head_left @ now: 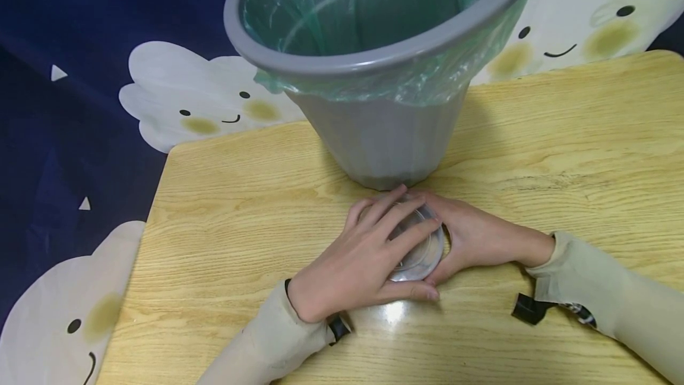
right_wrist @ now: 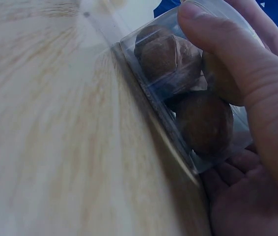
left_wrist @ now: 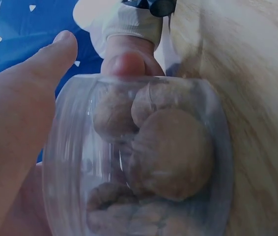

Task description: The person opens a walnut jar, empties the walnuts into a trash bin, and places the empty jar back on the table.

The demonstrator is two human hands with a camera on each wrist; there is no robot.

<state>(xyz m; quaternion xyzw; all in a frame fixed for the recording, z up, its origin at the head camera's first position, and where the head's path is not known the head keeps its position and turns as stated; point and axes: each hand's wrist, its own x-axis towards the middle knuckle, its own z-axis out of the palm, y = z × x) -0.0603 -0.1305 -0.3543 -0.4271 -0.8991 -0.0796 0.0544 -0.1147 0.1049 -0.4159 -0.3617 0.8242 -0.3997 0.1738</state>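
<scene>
Grey bin blocks far side of clear container, base close to fingertips, scant passage between; green liner droops below bin's rim, crowding outer wall; left fingers spread across container's top, barring way from above; right fingers bar right side; tabletop free left of left fingers and right of bin; free patch also between sleeves, black block jutting in from right; bin's mouth open upward
</scene>
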